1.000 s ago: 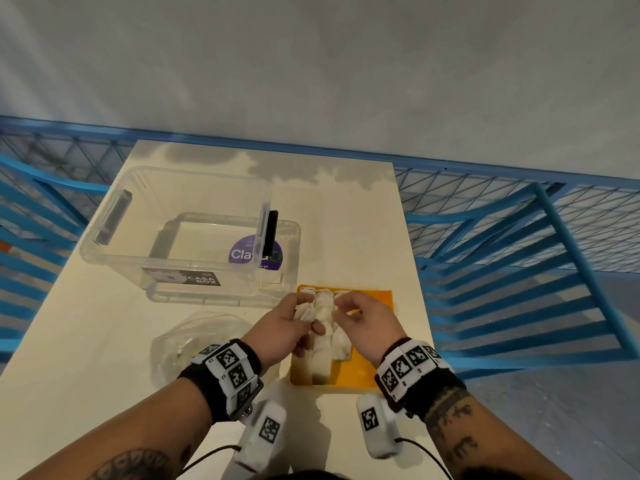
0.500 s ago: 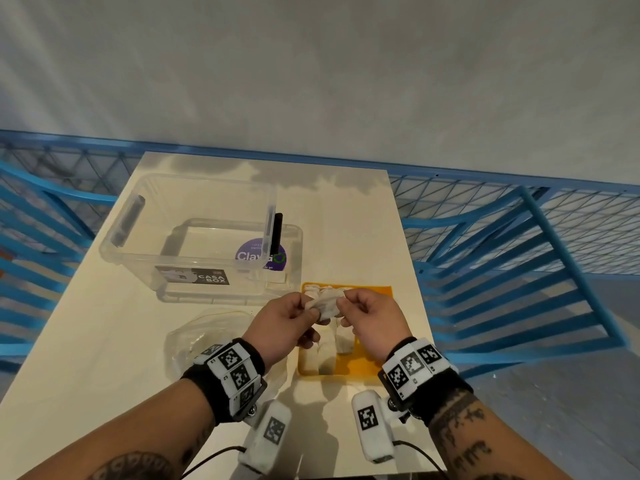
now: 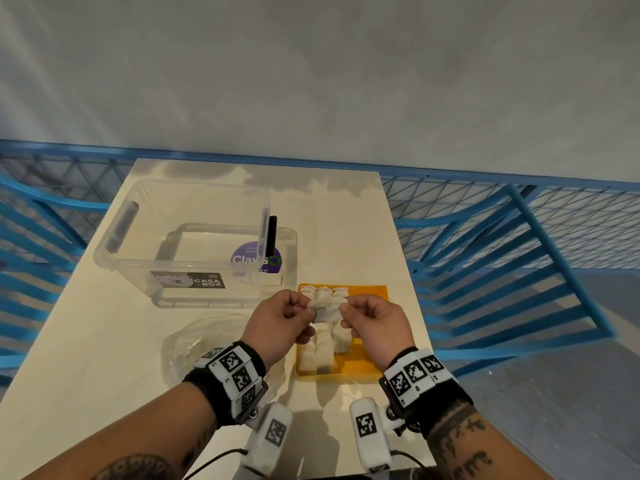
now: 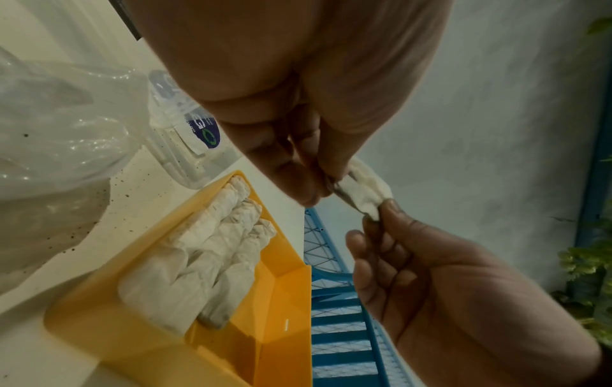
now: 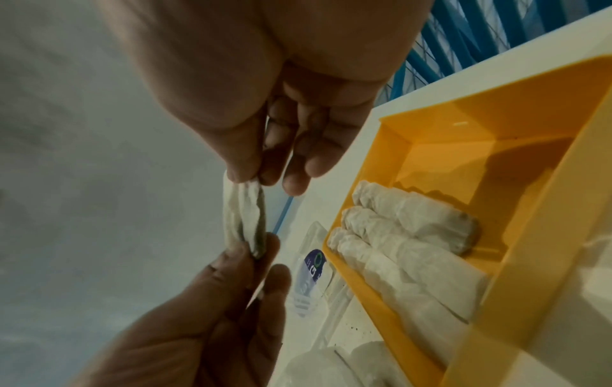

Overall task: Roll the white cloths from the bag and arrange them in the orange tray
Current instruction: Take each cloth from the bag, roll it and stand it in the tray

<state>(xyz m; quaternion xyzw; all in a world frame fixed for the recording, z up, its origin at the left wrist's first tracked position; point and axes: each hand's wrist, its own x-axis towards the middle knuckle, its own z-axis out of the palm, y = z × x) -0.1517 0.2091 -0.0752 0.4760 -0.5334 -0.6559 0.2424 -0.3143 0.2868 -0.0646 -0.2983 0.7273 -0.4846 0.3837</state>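
Observation:
A small white cloth (image 3: 327, 307) hangs in the air above the orange tray (image 3: 367, 365), stretched between both hands. My left hand (image 3: 282, 323) pinches its left end with thumb and forefinger; my right hand (image 3: 374, 323) pinches the right end. In the left wrist view the cloth (image 4: 364, 189) looks folded and crumpled; in the right wrist view the cloth (image 5: 245, 220) hangs as a narrow fold. Three rolled white cloths (image 3: 323, 344) lie side by side in the tray's left part. The clear plastic bag (image 3: 201, 344) lies left of the tray, with white cloth (image 5: 324, 366) showing inside.
A clear plastic storage box (image 3: 187, 244) with a black-handled lid stands behind the bag and tray on the cream table (image 3: 86, 358). Blue metal railings (image 3: 502, 271) run along the table's right, left and far sides. The tray's right part (image 4: 281, 301) is bare.
Both hands have lifted the cloth up off the rolls in the tray and pulled it out between them. The camera view has tilted up slightly.

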